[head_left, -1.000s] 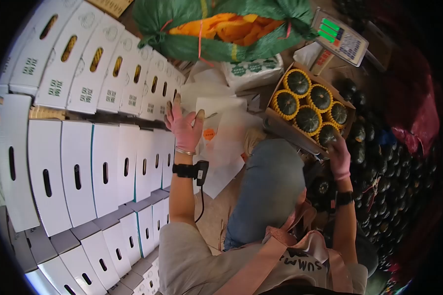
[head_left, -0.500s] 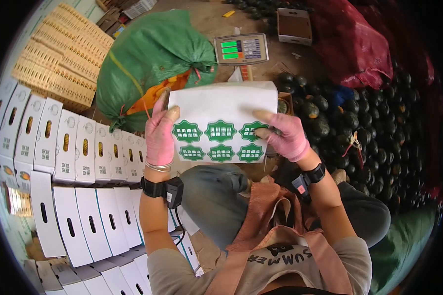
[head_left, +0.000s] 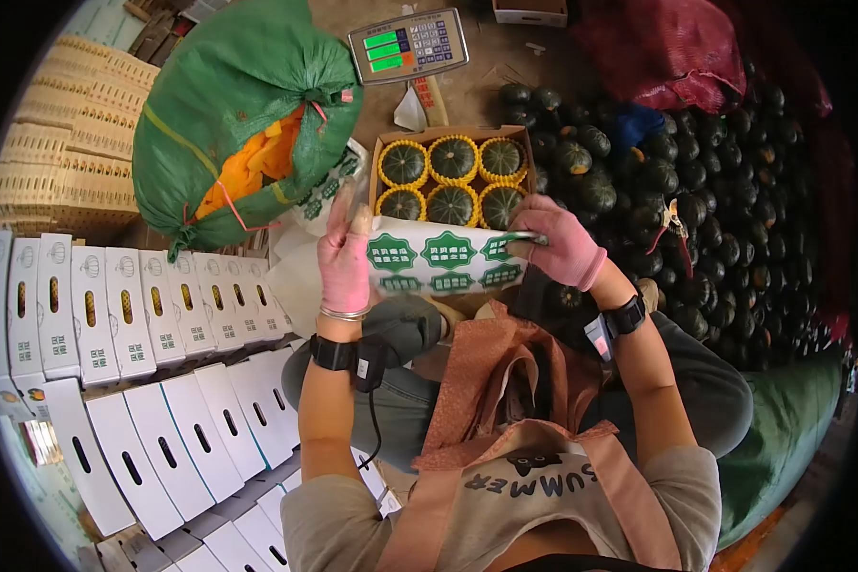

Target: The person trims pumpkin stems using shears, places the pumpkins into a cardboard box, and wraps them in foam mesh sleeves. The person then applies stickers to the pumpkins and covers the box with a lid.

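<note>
A white sheet of green stickers (head_left: 447, 250) is stretched between my two pink-gloved hands, tilted and curving along its top edge. My left hand (head_left: 344, 259) pinches its left edge between thumb and fingers. The right edge is gripped by my right hand (head_left: 564, 246), whose fingers partly cover one sticker. Just beyond the sheet stands an open cardboard box (head_left: 379, 153) with several dark green squashes (head_left: 451, 157) in yellow foam nets. Another sticker sheet (head_left: 329, 186) lies left of this box, partly hidden by my left hand.
White handled cartons (head_left: 157, 439) line the left side. A green sack (head_left: 243, 86) with orange material stands behind them. A scale display (head_left: 410, 46) is at the back. Loose squashes (head_left: 705, 229), pruning shears (head_left: 674, 219) and a red mesh sack (head_left: 667, 52) occupy the right.
Both hands have moved the sticker sheet lower and tilted it, so the box of netted squashes now shows. The camera view has shifted, and the scale display and green sack appear further left.
</note>
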Tool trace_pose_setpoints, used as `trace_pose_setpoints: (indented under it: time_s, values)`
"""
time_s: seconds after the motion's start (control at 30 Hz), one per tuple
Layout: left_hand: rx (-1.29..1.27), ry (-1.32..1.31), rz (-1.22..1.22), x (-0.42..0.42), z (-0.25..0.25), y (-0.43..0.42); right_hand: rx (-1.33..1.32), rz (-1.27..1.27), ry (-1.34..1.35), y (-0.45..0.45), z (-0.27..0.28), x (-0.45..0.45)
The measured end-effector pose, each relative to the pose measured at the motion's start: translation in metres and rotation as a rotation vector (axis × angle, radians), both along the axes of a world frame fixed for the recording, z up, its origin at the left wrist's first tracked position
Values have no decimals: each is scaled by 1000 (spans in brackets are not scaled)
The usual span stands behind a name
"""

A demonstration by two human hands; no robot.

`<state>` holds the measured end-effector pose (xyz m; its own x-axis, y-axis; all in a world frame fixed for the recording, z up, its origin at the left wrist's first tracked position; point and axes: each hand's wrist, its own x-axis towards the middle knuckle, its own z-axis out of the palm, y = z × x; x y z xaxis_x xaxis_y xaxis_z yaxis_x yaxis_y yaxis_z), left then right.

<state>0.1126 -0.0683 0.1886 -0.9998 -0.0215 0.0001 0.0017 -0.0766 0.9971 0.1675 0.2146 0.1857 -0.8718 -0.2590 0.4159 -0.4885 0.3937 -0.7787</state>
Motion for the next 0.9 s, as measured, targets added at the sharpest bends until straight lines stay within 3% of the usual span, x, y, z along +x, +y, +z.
trace_pose_setpoints:
  time_s: [0.07,0.1,0.13,0.2,0.3,0.37,0.5,0.53,0.63,0.7,0.77,0.83,0.9]
  values:
    - [-74,60,-19,1,-1,-4,-266,64,-517,-2,-18,1]
    - [-94,-36,-7,1,-4,-7,-396,94,-777,-4,-24,2]
    - [-110,-132,5,1,-8,-12,-465,112,-801,-8,-24,1]
    - [-35,-212,-105,1,-29,-30,-480,50,-656,-20,-22,1]
    - [-24,-264,-246,17,-19,-18,-469,26,-532,-28,-38,0]
    - [-1,-338,-254,17,-39,-25,-376,-7,-446,-32,-48,2]
    - [64,-474,-267,12,-67,-31,52,-39,-103,-33,-56,-7]
    - [76,-513,-251,11,-69,-31,87,-53,-232,-31,-59,-5]
    - [91,-591,-193,10,-88,-37,47,113,-96,-32,-62,-26]
    - [112,-594,-170,9,-116,-45,-748,325,-487,-40,-68,-34]
    - [89,-619,-139,13,-134,-49,-778,6,-819,-30,-97,-71]
    - [143,-662,-135,12,-137,-48,-333,-264,-868,-46,-110,-101]
    - [118,-631,-175,13,-137,-49,-35,-341,-769,-54,-157,-118]
